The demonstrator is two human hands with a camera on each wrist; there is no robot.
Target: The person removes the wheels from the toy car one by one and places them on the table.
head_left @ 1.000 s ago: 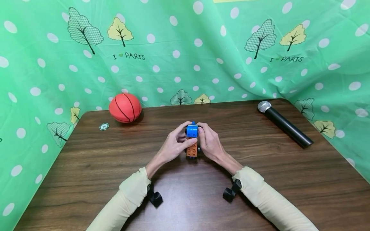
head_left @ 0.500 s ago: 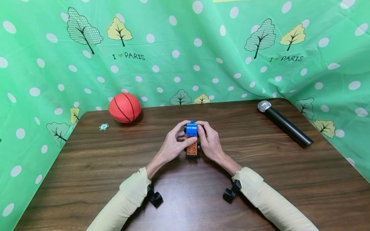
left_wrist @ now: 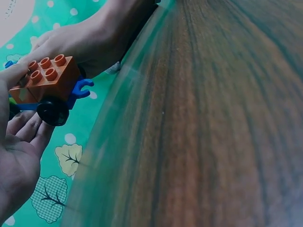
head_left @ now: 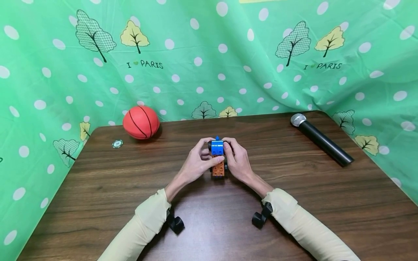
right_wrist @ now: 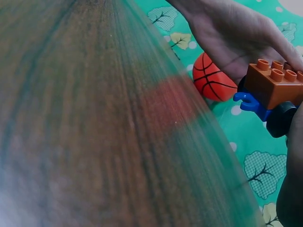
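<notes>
A toy building-block car (head_left: 218,170) is held between both hands near the middle of the table. It has an orange studded brick (left_wrist: 53,82), blue bricks (head_left: 217,148) at the far end, black wheels (left_wrist: 53,111) and a blue hook (right_wrist: 251,101) at the near end. My left hand (head_left: 195,164) grips it from the left, thumb across the orange brick and fingers at its side. From the right, my right hand (head_left: 239,161) pinches it beside the blue bricks. In the right wrist view the right fingers are mostly cut off.
A red toy basketball (head_left: 141,122) sits at the back left of the wooden table (head_left: 98,203), with a poker chip (head_left: 117,144) beside it. A black microphone (head_left: 321,139) lies at the right. Green dotted cloth (head_left: 183,47) hangs behind the table.
The toy car has shifted very slightly in the fingers, its near end rising a little. Both hands keep their hold and stay nearly in place.
</notes>
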